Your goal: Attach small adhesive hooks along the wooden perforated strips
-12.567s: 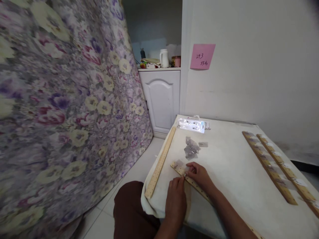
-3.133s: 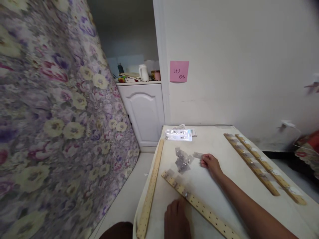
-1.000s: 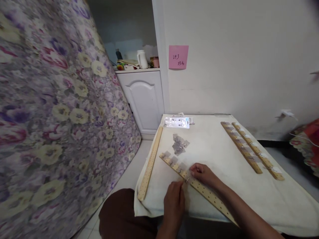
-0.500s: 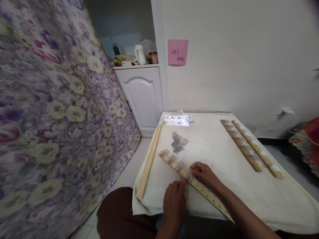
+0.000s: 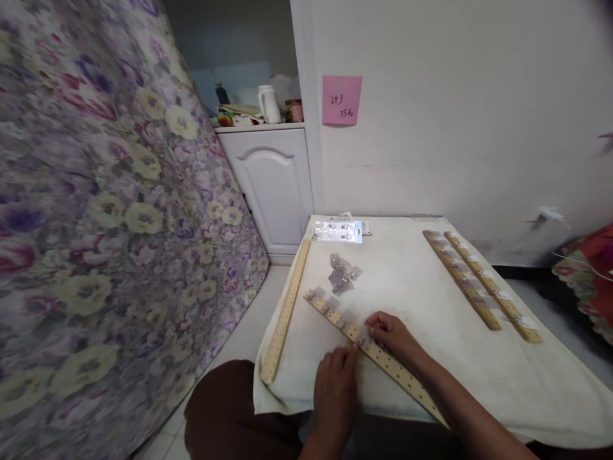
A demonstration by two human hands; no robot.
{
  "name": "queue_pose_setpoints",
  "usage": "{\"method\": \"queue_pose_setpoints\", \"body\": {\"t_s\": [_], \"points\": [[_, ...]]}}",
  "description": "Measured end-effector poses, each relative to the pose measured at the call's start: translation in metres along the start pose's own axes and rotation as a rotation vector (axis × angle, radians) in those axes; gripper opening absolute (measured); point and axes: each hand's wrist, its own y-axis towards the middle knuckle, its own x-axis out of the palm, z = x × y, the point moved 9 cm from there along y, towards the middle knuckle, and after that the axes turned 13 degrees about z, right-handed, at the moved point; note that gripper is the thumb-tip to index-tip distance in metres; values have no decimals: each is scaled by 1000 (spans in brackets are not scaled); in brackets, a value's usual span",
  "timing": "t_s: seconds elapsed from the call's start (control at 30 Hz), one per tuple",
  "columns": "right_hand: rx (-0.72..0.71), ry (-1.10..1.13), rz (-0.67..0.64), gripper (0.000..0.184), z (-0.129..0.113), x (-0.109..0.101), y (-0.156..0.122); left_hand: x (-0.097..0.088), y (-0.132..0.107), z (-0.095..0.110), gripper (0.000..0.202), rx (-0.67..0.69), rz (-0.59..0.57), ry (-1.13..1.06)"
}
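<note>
A long wooden strip with rows of holes (image 5: 383, 361) lies slantwise on the cloth-covered table (image 5: 431, 300). Small clear packets are fixed along its far end. My left hand (image 5: 335, 390) rests at the strip's near side with its fingertips touching the wood. My right hand (image 5: 390, 332) is on the far side, fingers curled and pinching a small clear packet against the strip. Just beyond lies a little heap of clear packets (image 5: 341, 278).
A second holed strip (image 5: 285, 313) lies along the table's left edge. Two strips carrying packets (image 5: 479, 287) lie at the right. A blister pack (image 5: 338, 231) is at the far edge. Flowered cloth (image 5: 105, 211) hangs at the left, a white cabinet (image 5: 272, 185) behind.
Three seconds ago my right hand was out by the loose packets; it has come back to the strip. In the last second both hands barely moved.
</note>
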Motion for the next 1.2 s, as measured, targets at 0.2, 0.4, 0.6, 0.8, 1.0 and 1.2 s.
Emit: {"method": "queue_pose_setpoints", "body": {"t_s": [0.2,0.4,0.6,0.8,1.0,1.2], "points": [[-9,-1,7,8,0,0,0,2,-1,0,53,10,-8,25],[8,-5,0,9,2,1,0,4,-2,-1,51,21,-10,61],[4,0,-19,9,2,2,0,4,-3,-1,49,35,16,88],[1,-2,-17,10,5,2,2,3,-4,-1,50,30,14,80],[-13,-12,-21,15,6,2,1,4,-2,-1,53,35,15,89],[-49,-42,-9,14,5,1,3,4,-3,1,52,47,24,96]]}}
